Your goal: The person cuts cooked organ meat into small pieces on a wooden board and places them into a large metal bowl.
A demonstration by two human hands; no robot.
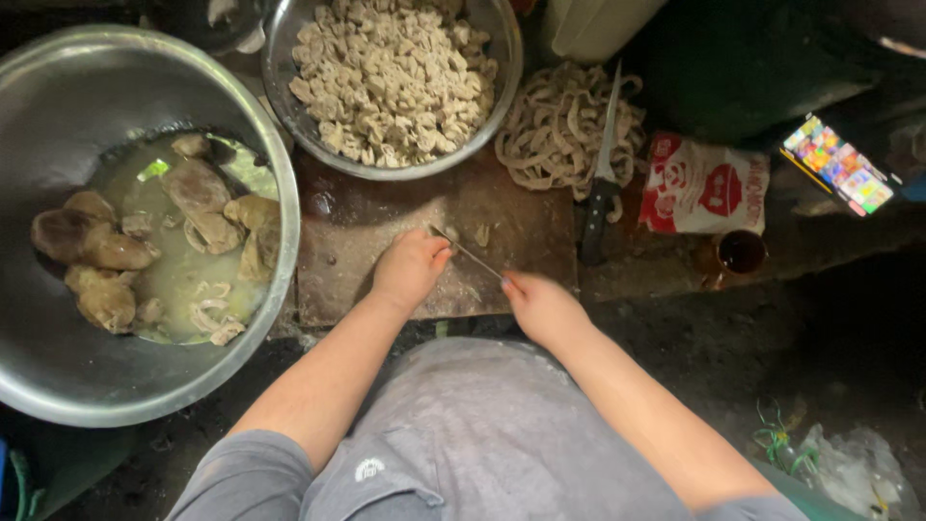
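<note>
Thin blade (467, 254): lies low over the wooden cutting board (347, 265), running from the left hand at 10 o'clock to the right hand at 4 o'clock; it sits at the centre of the view.
Right hand (542, 304): closed around the handle end of the thin blade; fingers curled tight, the handle itself hidden.
Left hand (410, 265): fingers bunched together, resting on the board at the blade's tip; what lies under the fingertips cannot be told.
Cutting board: dark, wet, with a small pale scrap (481, 234) at 12 o'clock of the blade.
Bowl of cut pieces (394, 68): steel bowl heaped with small pale chunks, at 12 o'clock of the board, touching its far edge.
Large basin (58, 106): steel, at 9 o'clock of the board; holds cloudy liquid and brown lumps of meat (198, 188).
Pile of strips (564, 125): pale looped strips at 1 o'clock of the board.
Second knife (603, 169): black handle, blade laid across the pile of strips.
Red-and-white packet (701, 188): at 3 o'clock of the strips.
Small cup (741, 253): dark liquid, just at 6 o'clock of the packet.
</note>
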